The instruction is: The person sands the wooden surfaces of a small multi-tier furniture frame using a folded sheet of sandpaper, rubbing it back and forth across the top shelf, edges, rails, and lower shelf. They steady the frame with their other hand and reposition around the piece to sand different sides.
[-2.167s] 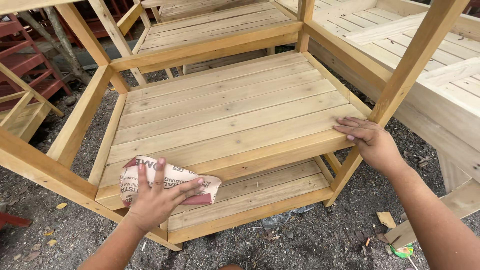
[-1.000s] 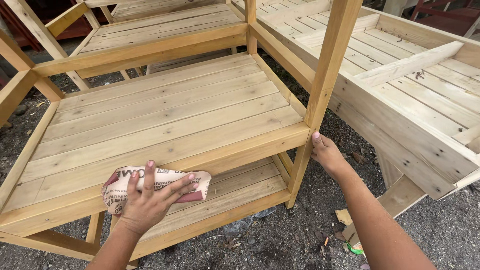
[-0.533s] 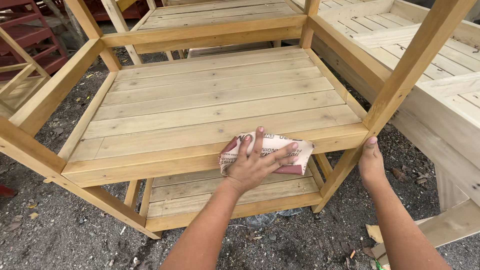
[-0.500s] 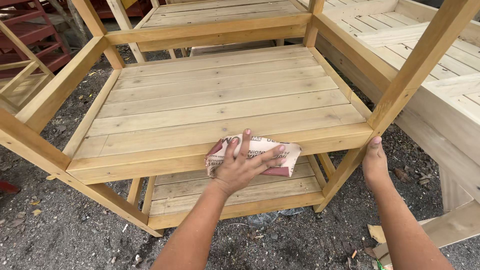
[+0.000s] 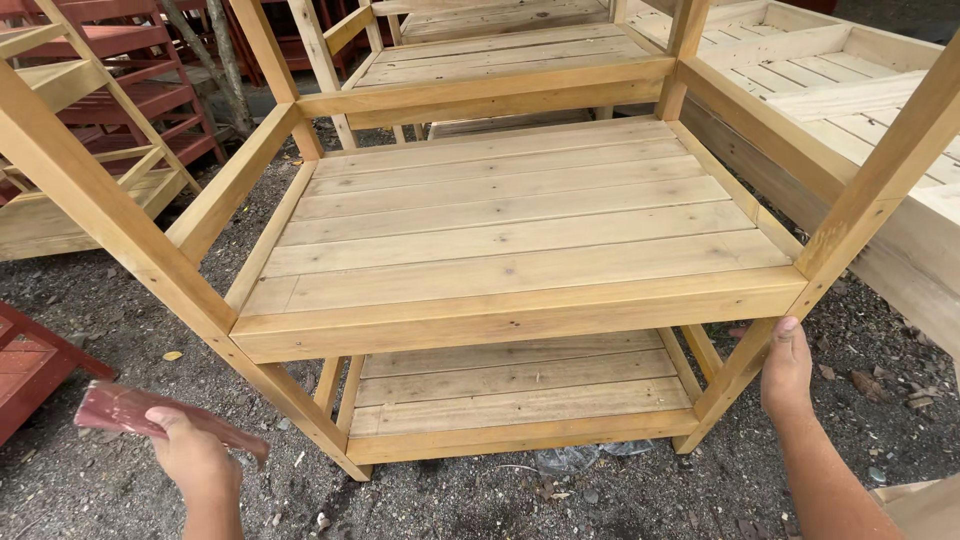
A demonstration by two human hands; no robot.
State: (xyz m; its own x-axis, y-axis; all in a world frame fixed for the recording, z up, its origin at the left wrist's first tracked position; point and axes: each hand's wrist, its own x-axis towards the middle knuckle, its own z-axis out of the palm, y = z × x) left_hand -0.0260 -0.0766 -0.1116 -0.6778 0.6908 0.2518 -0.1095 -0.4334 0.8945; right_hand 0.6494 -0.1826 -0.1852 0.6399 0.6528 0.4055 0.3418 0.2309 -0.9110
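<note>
Head view shows your left hand [image 5: 195, 462] low down at the left, with its fingers curled tight around a folded sheet of reddish sandpaper [image 5: 135, 412]. You hold the paper out in the air over the dark dirt ground [image 5: 90, 480], well apart from the wood, and one end of it sticks out past your hand to each side. Just to the right of that hand stands the slanted front leg [image 5: 140, 255] of a pale wooden shelf rack [image 5: 520, 310]. Your right hand [image 5: 787, 370] is on the other side, resting flat against the right front leg [image 5: 745, 365] of the same rack, with the fingers close together and pointing up; it grips nothing else. Between your two hands sit the rack's two shelves: the upper shelf [image 5: 510, 225] made of long planks side by side, and the lower shelf [image 5: 520, 385] near the ground. Behind the rack stands another one like it [image 5: 500, 50]. Off to the right lies a wide, pale wooden frame with slats [image 5: 850, 90]. At the far left you can see red painted wooden racks [image 5: 120, 80], and a red piece [image 5: 30, 365] sits close by your left arm.
</note>
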